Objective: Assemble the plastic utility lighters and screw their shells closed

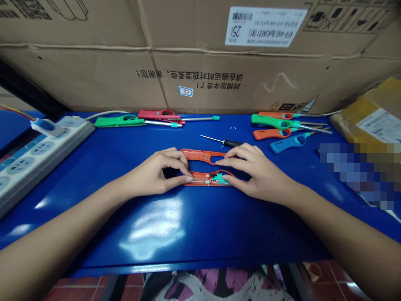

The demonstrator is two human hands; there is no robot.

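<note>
Orange lower shell [202,175], a teal part [219,178] inside, lies on the blue surface [225,225], just nearer than its upper shell [198,155]. Left-hand fingertips meet at its left end, though I can't tell whether that left hand [164,169] grips anything; the right hand [255,172] is spread, touching both shells, with a screwdriver [232,143] just beyond.

Sticker [186,91] "33", label [266,26] "KFR", on cardboard [100,79]
</note>
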